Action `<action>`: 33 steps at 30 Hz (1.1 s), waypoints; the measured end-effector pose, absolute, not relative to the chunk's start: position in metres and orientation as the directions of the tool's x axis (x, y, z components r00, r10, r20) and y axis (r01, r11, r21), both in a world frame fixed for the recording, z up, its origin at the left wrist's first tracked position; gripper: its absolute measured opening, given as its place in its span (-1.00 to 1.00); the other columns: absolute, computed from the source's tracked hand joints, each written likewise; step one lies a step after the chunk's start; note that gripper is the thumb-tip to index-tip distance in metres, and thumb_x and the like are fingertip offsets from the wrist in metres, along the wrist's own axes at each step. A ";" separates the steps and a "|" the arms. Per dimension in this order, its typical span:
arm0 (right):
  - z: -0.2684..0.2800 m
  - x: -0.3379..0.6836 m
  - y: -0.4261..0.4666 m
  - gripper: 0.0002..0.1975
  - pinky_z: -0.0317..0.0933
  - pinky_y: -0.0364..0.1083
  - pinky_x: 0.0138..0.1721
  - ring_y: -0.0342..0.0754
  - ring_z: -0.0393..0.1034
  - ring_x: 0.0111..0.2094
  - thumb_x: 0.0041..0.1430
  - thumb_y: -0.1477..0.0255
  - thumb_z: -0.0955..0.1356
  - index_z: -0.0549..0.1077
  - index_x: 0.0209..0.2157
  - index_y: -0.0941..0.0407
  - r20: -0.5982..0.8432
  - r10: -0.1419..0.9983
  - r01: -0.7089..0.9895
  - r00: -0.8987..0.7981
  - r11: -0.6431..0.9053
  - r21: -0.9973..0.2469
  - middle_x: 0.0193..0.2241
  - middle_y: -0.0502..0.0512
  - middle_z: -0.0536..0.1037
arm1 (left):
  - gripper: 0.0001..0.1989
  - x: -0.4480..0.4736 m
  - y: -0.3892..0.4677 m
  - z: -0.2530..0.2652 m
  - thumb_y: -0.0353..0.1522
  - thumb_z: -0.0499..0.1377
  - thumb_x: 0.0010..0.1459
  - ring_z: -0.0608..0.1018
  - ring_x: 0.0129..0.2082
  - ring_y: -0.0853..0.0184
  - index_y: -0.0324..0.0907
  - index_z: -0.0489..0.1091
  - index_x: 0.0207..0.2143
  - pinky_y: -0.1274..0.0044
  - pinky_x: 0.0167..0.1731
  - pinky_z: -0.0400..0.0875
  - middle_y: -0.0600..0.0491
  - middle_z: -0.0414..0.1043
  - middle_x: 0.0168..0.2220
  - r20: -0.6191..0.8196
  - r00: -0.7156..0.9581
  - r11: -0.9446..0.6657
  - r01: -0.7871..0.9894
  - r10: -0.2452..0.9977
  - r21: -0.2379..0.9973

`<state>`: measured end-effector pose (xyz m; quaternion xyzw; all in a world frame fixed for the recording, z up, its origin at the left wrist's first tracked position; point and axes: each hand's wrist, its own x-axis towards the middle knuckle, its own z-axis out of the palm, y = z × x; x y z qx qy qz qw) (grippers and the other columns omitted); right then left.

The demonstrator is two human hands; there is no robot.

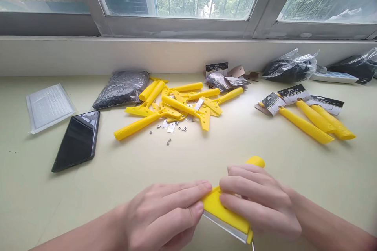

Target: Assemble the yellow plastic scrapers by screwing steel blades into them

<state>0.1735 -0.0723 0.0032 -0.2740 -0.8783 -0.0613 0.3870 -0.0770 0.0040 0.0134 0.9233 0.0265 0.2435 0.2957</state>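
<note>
A yellow plastic scraper (226, 211) with a straight metal blade (225, 226) along its near edge is held low in front of me, its handle end (255, 161) poking out beyond my right hand. My left hand (167, 211) pinches the left corner of the scraper's head between thumb and fingers. Curled fingers of my right hand (259, 200) grip the scraper from the right and cover its middle. Below the head's right corner a thin metal rod (253, 245) shows; the rest of it is hidden.
Beyond my hands lies a pile of yellow scraper parts (182, 104) with loose nuts and screws (182, 128). Several carded scrapers (318, 123) are at right. Leftward are a phone (77, 141), a plastic packet (50, 108) and a dark bag (122, 88).
</note>
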 end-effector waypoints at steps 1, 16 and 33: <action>0.005 0.173 -0.072 -0.77 0.13 -0.06 -0.53 -0.09 0.19 -0.52 0.42 0.60 0.16 0.42 -0.20 0.19 0.712 0.434 0.525 -0.552 0.844 -0.108 -0.45 0.15 0.44 | -0.66 -0.077 0.004 0.015 -0.59 0.15 0.29 0.62 0.04 0.09 -0.11 0.55 0.00 0.38 0.01 0.61 -0.18 0.45 0.09 0.424 0.883 -0.819 -0.087 0.199 0.567; 0.007 0.176 -0.074 -0.75 0.39 -0.03 -0.40 -0.03 0.43 -0.41 0.44 0.60 0.15 0.44 -0.14 0.22 0.736 0.419 0.529 -0.531 0.843 -0.099 -0.40 0.19 0.52 | -0.49 -0.069 0.013 -0.005 -0.64 0.25 0.12 0.68 -0.02 0.09 -0.31 0.38 0.14 0.40 0.00 0.62 -0.35 0.57 0.05 0.693 0.690 -0.708 -0.384 0.207 0.593; 0.008 0.180 -0.079 -0.73 0.48 -0.02 -0.36 0.02 0.52 -0.40 0.40 0.60 0.18 0.44 -0.04 0.16 0.708 0.469 0.538 -0.529 0.830 -0.147 -0.44 0.18 0.57 | -0.65 -0.071 0.018 0.005 -0.58 0.31 0.12 0.71 -0.19 0.15 -0.31 0.53 -0.02 0.48 -0.12 0.63 -0.27 0.64 -0.11 0.544 0.769 -0.505 -0.341 0.335 0.793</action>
